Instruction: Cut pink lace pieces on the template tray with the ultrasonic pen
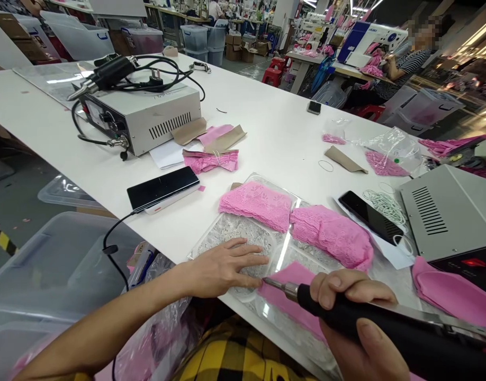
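My left hand lies palm down with its fingers spread over a clear plastic plate with a crinkled pattern. Its thumb tip is at the edge of a flat pink fabric piece. Wrapped around a black, pen-like power tool with a pointed metal tip, my right hand is closed. The tool's tip is at the fabric's left corner, beside my left thumb; I cannot tell whether it touches. Beyond my hands lie two stacks of pink lace pieces, a left stack and a right stack.
A grey control box with a second black tool stands at the back left. Another box is at the right, near a phone. A charging phone and a tied pink bundle lie left. A person sits sewing behind.
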The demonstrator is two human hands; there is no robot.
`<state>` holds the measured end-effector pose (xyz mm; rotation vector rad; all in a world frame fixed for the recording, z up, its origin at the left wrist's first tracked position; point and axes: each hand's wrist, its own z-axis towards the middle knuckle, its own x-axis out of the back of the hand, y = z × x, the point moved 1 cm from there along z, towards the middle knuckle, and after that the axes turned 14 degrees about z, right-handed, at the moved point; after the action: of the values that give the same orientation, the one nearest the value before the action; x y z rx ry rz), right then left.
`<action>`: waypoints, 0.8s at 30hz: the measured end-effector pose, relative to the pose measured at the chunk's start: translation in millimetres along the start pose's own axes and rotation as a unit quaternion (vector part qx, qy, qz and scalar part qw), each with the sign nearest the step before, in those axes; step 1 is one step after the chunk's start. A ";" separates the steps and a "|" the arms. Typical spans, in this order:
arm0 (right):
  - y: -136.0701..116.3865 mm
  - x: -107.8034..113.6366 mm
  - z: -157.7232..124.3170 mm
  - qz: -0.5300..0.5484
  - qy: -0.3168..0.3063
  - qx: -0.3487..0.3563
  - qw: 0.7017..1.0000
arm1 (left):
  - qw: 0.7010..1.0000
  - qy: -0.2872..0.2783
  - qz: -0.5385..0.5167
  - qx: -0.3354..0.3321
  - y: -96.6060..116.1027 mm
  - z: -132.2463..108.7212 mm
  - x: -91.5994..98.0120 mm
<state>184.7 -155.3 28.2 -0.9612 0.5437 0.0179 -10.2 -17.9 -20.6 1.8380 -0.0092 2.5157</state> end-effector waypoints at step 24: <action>-1.8 44.3 28.2 -0.026 0.123 0.103 0.987 | 0.999 -0.034 -0.011 0.009 17.2 52.0 -6.0</action>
<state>235.7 -144.1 22.5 -0.7786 0.7333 -0.2024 40.8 -36.2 -10.3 1.9171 0.0313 2.4462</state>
